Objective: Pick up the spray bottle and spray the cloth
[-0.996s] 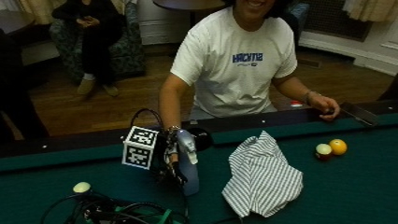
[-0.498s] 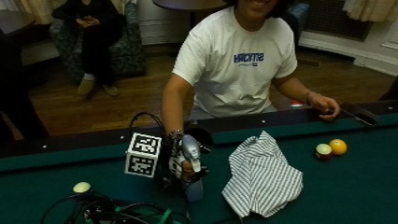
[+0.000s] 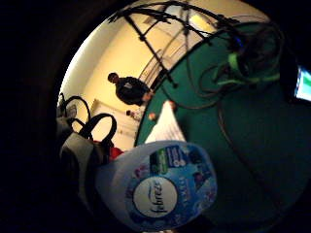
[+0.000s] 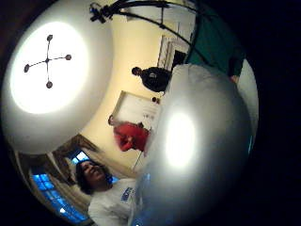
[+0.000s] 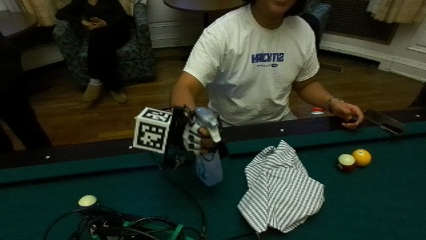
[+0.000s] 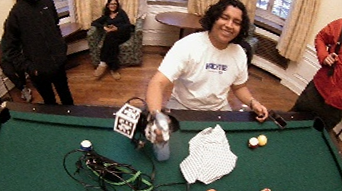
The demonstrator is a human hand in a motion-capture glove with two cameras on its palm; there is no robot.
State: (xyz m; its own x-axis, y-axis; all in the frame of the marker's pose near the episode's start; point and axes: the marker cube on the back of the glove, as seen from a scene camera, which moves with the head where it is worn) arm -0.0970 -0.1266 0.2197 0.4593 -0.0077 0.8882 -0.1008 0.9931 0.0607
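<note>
Outside view: I see right hand (image 5: 194, 136) gripping spray bottle (image 5: 208, 167) by neck, lifted off table (image 5: 373, 200), cloth (image 5: 283, 187) just beside.

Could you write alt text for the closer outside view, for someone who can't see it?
A gloved right hand holds a spray bottle over a green pool table, beside a crumpled striped cloth; two billiard balls lie beyond it.
</note>
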